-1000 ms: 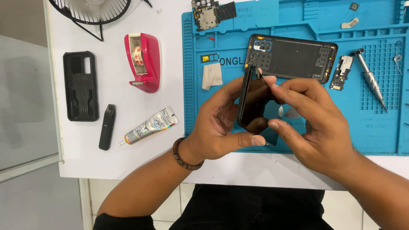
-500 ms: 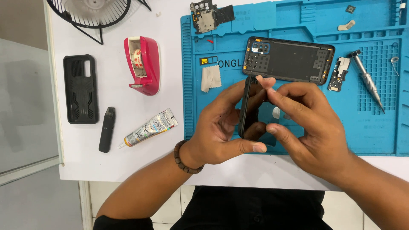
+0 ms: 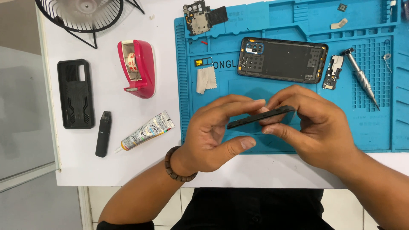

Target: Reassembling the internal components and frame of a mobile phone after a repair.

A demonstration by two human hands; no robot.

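The left hand (image 3: 213,136) and right hand (image 3: 315,125) together grip one dark phone body (image 3: 260,117), held edge-on and nearly level above the near part of the blue work mat (image 3: 375,132), fingers closed along its long edges, thumbs beneath. In the earlier frames the same body stood more upright, its broad face partly showing; it has since been turned so that only the thin edge is seen. The mat's front edge lies just beside the white table's (image 3: 106,170) near edge, leaving a narrow bare strip below the hands. Left of the mat lie one glue tube (image 3: 147,131), one small black stick-shaped device (image 3: 103,133), one black phone case (image 3: 76,93) and one red tape dispenser (image 3: 138,68), well apart from each other with open table between. Beyond the hands on the mat: one folded cloth (image 3: 205,79), one black back cover (image 3: 282,59), one small circuit board (image 3: 332,71), one screwdriver (image 3: 361,77). Farthest, one board assembly (image 3: 204,16) and one wire fan guard (image 3: 83,12) at the table's far edge.
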